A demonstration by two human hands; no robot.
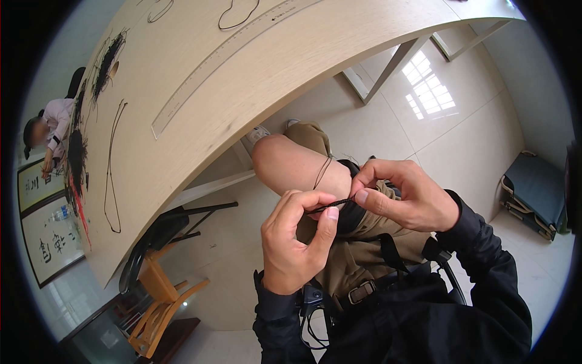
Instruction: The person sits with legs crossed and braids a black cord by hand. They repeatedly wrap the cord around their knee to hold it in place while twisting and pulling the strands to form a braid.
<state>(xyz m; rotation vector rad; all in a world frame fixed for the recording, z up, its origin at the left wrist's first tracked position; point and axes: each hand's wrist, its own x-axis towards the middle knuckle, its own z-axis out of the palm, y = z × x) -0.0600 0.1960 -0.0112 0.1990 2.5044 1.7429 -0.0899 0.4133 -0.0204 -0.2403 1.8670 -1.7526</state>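
Note:
Above my lap, my left hand [300, 236] pinches one end of a short black braided cord [339, 202] between thumb and forefinger. The other end of the braid sits in a pinch of my right hand [403, 197]. Only a small stretch of braid shows between the fingertips; the rest is hidden by them. A thin dark loop of cord [321, 171] lies across my bare knee, just beyond both hands. Whether it joins the braid, I cannot tell.
A pale wooden table [200, 145] curves across the left and top, carrying a clear ruler [212, 64], a long cord loop [110, 164] and bundles of black threads [77, 151]. At the far left sits another person [56, 124]. A wooden chair [160, 303] and a folded blue-grey cot [533, 191] stand on the floor.

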